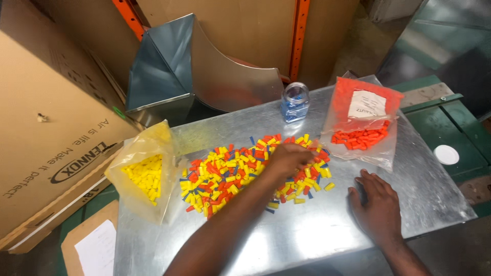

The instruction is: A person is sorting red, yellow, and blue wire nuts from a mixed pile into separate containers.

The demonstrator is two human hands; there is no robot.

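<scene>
Steel table | red-yellow-blue connector pile | left hand blurred, grip unclear | right hand flat, open

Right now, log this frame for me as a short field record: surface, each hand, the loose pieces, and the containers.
Surface: metal sheet as worktop
Left hand: reaching into the mixed pile of small yellow, orange and blue caps, fingers on the pieces
Right hand: lying flat on the sheet, holding nothing visible
Yellow bag: clear bag at left, yellow caps only
Orange bag: clear bag at right, orange caps, paper label
Jar: small clear jar of blue caps, behind the pile
</scene>
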